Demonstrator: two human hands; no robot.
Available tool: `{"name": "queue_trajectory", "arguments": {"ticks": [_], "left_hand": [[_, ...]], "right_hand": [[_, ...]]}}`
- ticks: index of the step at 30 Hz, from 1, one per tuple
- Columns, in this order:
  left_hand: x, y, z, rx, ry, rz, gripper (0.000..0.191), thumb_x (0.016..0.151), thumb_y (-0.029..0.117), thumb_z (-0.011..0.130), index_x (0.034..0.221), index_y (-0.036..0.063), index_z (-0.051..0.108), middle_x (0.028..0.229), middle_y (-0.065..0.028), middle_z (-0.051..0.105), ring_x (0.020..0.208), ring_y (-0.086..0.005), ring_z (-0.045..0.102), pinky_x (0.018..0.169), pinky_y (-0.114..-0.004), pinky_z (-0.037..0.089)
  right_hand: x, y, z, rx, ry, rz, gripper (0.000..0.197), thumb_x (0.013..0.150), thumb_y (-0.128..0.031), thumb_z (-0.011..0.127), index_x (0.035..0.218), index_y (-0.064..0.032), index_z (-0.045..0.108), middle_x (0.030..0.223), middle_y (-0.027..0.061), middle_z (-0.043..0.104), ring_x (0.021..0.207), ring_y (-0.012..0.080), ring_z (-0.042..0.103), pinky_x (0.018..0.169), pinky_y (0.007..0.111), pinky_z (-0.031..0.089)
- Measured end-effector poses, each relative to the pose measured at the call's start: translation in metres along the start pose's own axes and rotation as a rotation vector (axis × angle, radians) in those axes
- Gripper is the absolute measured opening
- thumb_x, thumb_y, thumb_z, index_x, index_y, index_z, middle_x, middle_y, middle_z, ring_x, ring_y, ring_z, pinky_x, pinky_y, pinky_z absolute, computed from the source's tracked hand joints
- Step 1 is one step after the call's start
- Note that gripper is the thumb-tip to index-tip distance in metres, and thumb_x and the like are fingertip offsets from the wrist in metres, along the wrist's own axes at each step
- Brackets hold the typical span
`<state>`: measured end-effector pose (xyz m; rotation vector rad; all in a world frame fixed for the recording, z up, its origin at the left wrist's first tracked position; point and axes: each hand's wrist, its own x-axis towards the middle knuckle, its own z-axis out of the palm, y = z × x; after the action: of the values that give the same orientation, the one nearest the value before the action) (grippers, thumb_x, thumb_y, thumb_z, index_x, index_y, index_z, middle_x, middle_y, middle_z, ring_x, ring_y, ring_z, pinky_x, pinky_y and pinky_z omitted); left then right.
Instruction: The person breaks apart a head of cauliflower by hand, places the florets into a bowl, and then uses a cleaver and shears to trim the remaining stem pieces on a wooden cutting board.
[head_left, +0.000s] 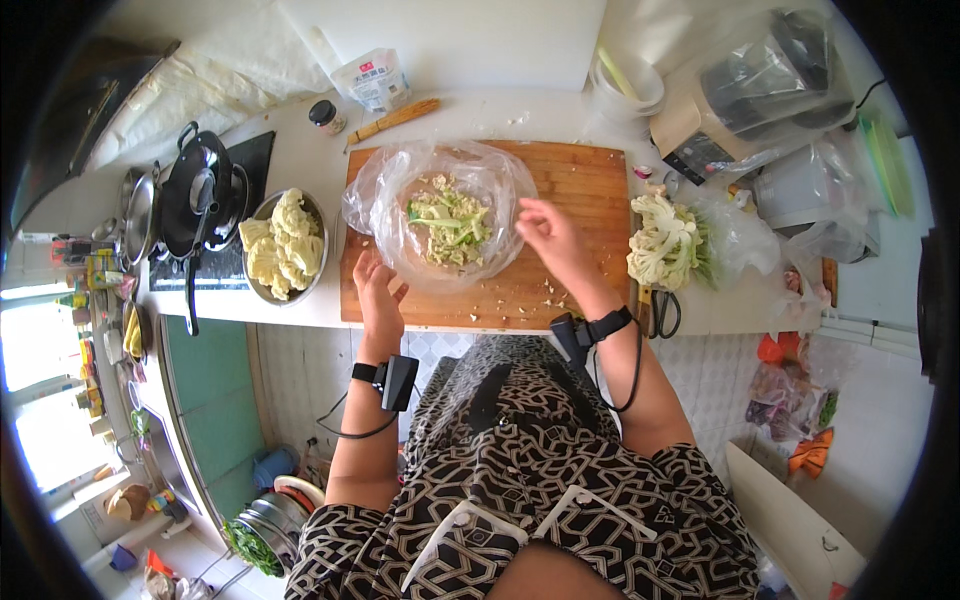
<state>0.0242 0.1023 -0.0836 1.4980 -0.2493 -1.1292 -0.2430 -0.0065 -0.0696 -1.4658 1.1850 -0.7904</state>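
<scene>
On the wooden cutting board (581, 172) lies a clear plastic bag (390, 172), its mouth spread wide. Cauliflower scraps and pale green stem pieces (450, 225) fill its middle. My left hand (379, 292) is by the bag's near left rim, fingers apart and holding nothing; whether it touches the film is hard to tell. Beside the right rim hovers my right hand (551, 232), its fingers loosely bent with nothing in them. A metal bowl (324, 259) of cauliflower florets (285, 244) stands left of the board. A larger cauliflower piece (661, 240) rests at the right.
Black-handled scissors (665, 313) lie by the board's near right corner. A black wok (196, 187) sits on the stove, its handle reaching past the counter edge. Behind the board are a brush (394, 120), a small jar (326, 118) and a pouch (371, 79). Crumbs dot the board.
</scene>
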Motion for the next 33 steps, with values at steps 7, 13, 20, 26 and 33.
{"name": "queue_trajectory", "arguments": {"ticks": [7,13,20,26,33], "left_hand": [[0.019,0.010,-0.017,-0.004,0.107,0.059,0.067,0.085,0.033,0.058,0.142,0.0139,0.027,0.135,-0.0071,0.040,0.112,-0.0211,0.045,0.086,-0.041,0.041],[0.037,0.053,0.017,0.087,0.027,0.068,0.092,0.082,0.049,0.066,0.147,0.0079,0.017,0.134,-0.0085,0.043,0.118,-0.0236,0.042,0.091,-0.048,0.035],[0.061,0.024,0.026,0.169,-0.102,0.037,0.085,0.077,0.015,0.076,0.142,0.0021,0.022,0.133,-0.0163,0.046,0.117,-0.0290,0.048,0.092,-0.041,0.043],[0.055,0.041,0.041,0.269,-0.281,-0.170,0.050,0.079,0.008,0.070,0.122,-0.0033,0.049,0.110,-0.0126,0.061,0.098,-0.0230,0.059,0.083,-0.033,0.049],[0.116,0.071,0.030,-0.065,0.072,0.314,0.079,0.079,0.020,0.069,0.142,-0.0059,0.029,0.122,-0.0181,0.053,0.102,-0.0211,0.056,0.078,-0.031,0.049]], "right_hand": [[-0.036,0.065,-0.058,-0.061,0.209,0.211,0.028,0.089,-0.015,0.063,0.114,-0.0019,0.062,0.095,0.0092,0.068,0.087,0.0173,0.064,0.076,0.030,0.051],[-0.076,0.111,-0.068,-0.321,0.227,0.150,0.026,0.089,-0.012,0.063,0.114,-0.0040,0.062,0.087,0.0044,0.064,0.072,0.0114,0.061,0.059,0.024,0.048],[-0.119,0.139,-0.086,-0.376,0.405,0.085,0.022,0.088,-0.007,0.061,0.110,-0.0026,0.062,0.086,0.0044,0.062,0.071,0.0115,0.059,0.060,0.025,0.049],[-0.139,0.123,-0.095,-0.134,0.413,0.343,0.022,0.088,-0.007,0.061,0.109,-0.0023,0.062,0.087,0.0049,0.061,0.072,0.0121,0.058,0.062,0.026,0.050],[-0.152,0.113,-0.089,-0.147,0.464,0.392,0.025,0.090,-0.011,0.061,0.114,-0.0050,0.062,0.085,0.0014,0.059,0.064,0.0082,0.056,0.053,0.021,0.046]]}}
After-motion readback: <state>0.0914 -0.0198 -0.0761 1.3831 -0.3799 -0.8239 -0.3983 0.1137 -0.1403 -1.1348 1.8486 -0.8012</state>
